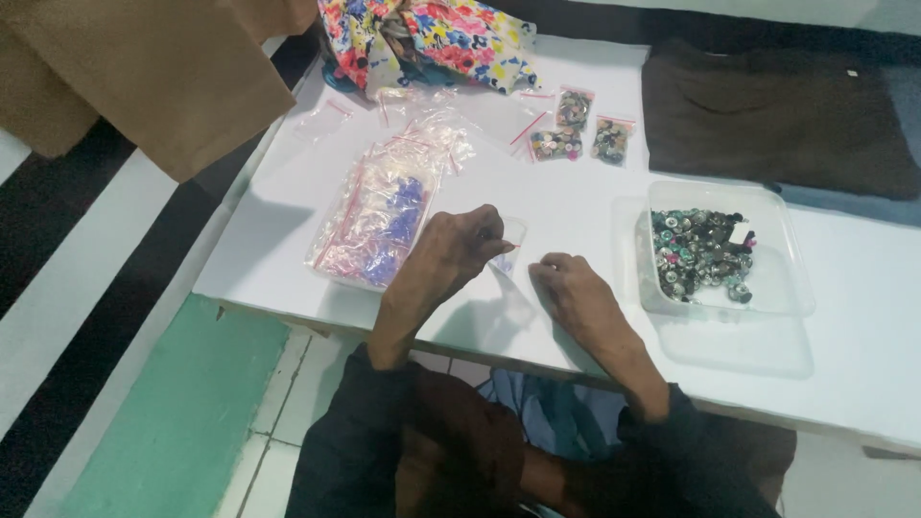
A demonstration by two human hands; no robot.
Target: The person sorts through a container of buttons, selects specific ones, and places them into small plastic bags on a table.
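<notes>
My left hand (451, 251) pinches the top of a small clear zip bag (508, 251) with a red seal strip, holding it just above the white table (288, 221). My right hand (568, 288) rests on the table just right of the bag, fingers curled, and whether it touches the bag is unclear. A clear plastic tray (777, 288) with several mixed buttons sits to the right of my right hand. A stack of empty clear zip bags (379, 216) lies to the left of my left hand.
Three small bags filled with buttons (576, 129) lie at the back of the table. Floral fabric (432, 38) is bunched at the far edge, a dark brown folded cloth (777, 115) at the back right, and tan fabric (144, 67) hangs at the upper left.
</notes>
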